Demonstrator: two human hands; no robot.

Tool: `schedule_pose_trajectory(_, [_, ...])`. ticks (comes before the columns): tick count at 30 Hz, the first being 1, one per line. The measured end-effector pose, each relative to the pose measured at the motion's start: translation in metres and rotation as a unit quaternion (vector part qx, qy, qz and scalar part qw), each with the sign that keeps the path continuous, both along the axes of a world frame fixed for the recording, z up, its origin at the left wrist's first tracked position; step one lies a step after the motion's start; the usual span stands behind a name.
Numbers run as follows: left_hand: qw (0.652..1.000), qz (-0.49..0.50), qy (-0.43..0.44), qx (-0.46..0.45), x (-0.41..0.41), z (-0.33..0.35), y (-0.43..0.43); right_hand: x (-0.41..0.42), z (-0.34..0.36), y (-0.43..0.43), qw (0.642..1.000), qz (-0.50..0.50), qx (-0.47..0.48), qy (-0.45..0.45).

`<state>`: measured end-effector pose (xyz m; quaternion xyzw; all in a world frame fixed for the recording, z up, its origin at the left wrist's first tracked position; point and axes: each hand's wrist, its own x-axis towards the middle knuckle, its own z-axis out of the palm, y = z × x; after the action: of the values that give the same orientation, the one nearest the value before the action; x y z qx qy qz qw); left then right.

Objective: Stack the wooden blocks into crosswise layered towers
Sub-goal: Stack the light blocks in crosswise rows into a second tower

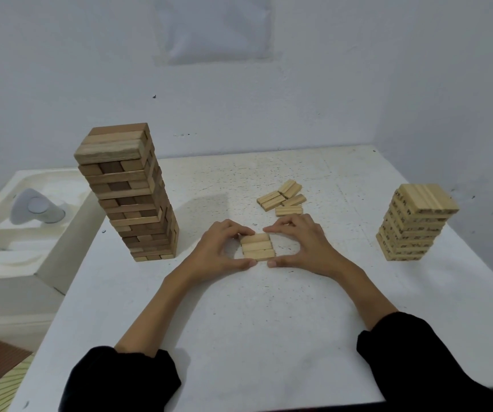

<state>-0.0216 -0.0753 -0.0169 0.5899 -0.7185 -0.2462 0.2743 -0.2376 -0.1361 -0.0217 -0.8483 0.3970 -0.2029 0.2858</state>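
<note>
A low stack of three pale wooden blocks side by side (257,247) lies at the middle of the white table (239,322). My left hand (221,251) curls round its left side, fingertips on the far edge and thumb at the near edge. My right hand (301,243) mirrors it on the right side. Several loose pale blocks (284,198) lie just behind. A tall tower of darker blocks (129,191) stands at the left. A shorter pale tower with printed marks (414,223) stands at the right.
The table sits in a corner of white walls (239,84). A white foam tray (16,233) holding a white round-faced object (36,207) lies beyond the table's left edge. Black sleeves cover both forearms near the front edge.
</note>
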Motion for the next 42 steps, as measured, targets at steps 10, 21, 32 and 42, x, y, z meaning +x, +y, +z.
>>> schedule_pose_trajectory(10, [0.978, 0.024, -0.192, 0.079, -0.004, -0.003, 0.033, -0.006, -0.003, 0.027, 0.979, 0.008, -0.036, 0.2])
schedule_pose_trajectory(21, [0.978, -0.009, -0.2, 0.055, -0.009, -0.009, 0.03, -0.003, -0.002, 0.027, 0.982, 0.022, -0.032, 0.185])
schedule_pose_trajectory(32, [0.993, 0.044, -0.082, -0.073, -0.002, -0.005, 0.008, 0.006, 0.01, -0.007, 0.997, 0.045, -0.014, 0.066])
schedule_pose_trajectory(42, [0.976, -0.014, -0.099, -0.192, -0.008, 0.023, -0.002, -0.012, 0.042, -0.005, 0.994, 0.065, -0.082, 0.022])
